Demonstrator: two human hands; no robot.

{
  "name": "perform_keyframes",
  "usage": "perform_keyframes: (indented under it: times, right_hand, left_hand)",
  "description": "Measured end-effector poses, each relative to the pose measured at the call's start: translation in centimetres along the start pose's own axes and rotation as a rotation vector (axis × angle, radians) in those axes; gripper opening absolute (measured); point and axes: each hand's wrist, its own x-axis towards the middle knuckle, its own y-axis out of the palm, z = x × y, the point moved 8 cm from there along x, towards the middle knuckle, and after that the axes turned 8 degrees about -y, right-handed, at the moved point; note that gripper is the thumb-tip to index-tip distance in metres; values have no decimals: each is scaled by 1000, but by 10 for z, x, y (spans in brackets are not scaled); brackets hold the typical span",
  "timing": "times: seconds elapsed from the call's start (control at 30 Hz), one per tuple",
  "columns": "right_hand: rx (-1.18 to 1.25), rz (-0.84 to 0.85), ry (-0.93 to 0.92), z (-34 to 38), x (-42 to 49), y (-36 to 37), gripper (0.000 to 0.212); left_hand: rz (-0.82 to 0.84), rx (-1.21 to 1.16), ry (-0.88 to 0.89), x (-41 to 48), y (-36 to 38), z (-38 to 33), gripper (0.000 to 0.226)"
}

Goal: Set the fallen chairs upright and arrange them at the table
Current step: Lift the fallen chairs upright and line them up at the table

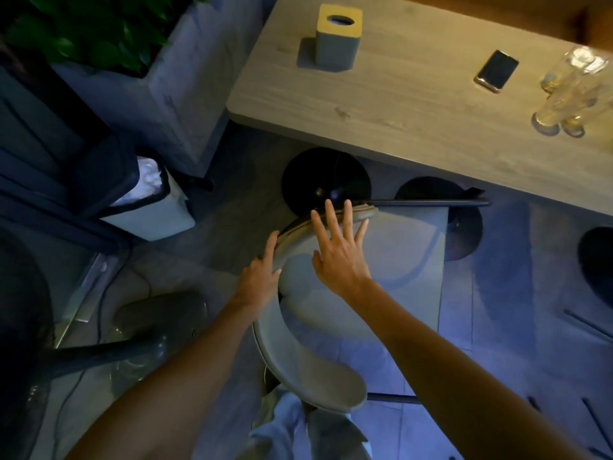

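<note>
My chair stands just short of the table. My left hand rests open against its rim and my right hand lies flat, fingers spread, gripping nothing. Pushing like this, I could slip off or knock it into the table, rattling the glasses.

This looks like a café or lounge seating corner: a pale wood-grain bench carries a tissue box, a phone and empty glasses, with a leafy planter, a lined waste bin and round pedestal bases on the tiled floor.
</note>
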Motion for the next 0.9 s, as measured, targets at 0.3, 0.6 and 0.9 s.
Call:
perform_keyframes:
  times: [0.3,0.6,0.9]
  right_hand:
    - [-4,51,4,27,-23,10,67]
    - [-48,199,-127,49,-62,11,59]
    - [-84,248,-230,58,-97,6,55]
  left_hand:
    - [97,78,-68,-43,2,17,75]
    - [120,-54,-195,-135,33,20,82]
    - [15,86,-223,-196,41,0,98]
